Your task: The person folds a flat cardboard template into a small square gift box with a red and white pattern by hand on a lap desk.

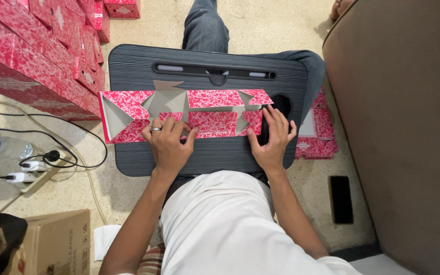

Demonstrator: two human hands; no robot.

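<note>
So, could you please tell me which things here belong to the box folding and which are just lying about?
In use: left hand, right hand, flat red patterned box blank, black lap desk.

Lying about: stacked red boxes, power strip, cardboard carton, phone.

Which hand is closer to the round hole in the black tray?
Right. The right hand rests beside the hole; the left hand is farther off, on the pink cardboard.

flat red carton (199, 114), stacked boxes (42, 46) left

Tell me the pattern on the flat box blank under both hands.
Red with white swirls, on the box blank; head view.
</note>
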